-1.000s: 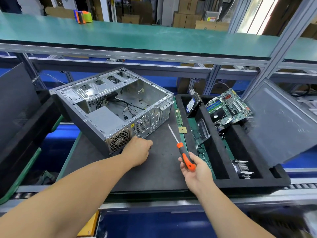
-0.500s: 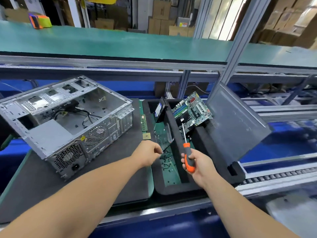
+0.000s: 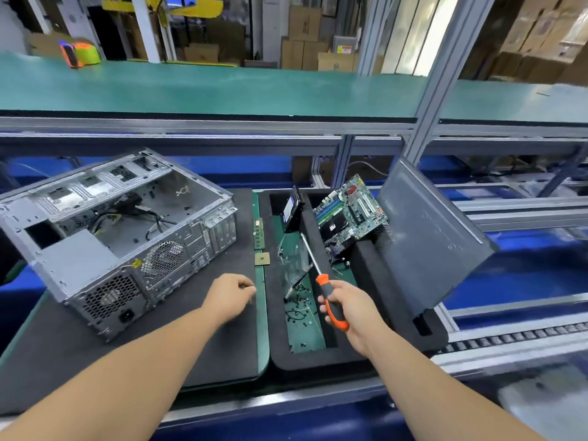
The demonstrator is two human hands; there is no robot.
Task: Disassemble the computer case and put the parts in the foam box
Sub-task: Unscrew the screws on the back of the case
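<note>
- The left hand (image 3: 229,298) has pulled back a little from the foam box (image 3: 321,361); half a second ago it reached over the box edge, and now it hangs over the dark mat (image 3: 203,351) just left of it.
- Far left, the computer case (image 3: 114,237) lies on its side on the mat, open on top, with black wires inside and its fan grilles facing the person.
- The left hand's fingers are curled in and close together. I cannot tell if they hold something small.
- Just past that hand, a gold chip (image 3: 262,259) and a thin green memory stick (image 3: 258,233) lie on the green strip between the mat and the box.
- The foam box sits right of the mat. Small black screws (image 3: 299,305) lie on its green floor, and a black drive (image 3: 294,209) leans at the back.
- The right hand (image 3: 353,308) is wrapped tight around the orange and black handle of a screwdriver (image 3: 318,275), whose metal tip points up and away over the box.
- A green motherboard (image 3: 350,213) stands tilted in the next slot.
- Far right, a grey side panel (image 3: 436,237) leans against the box.
</note>
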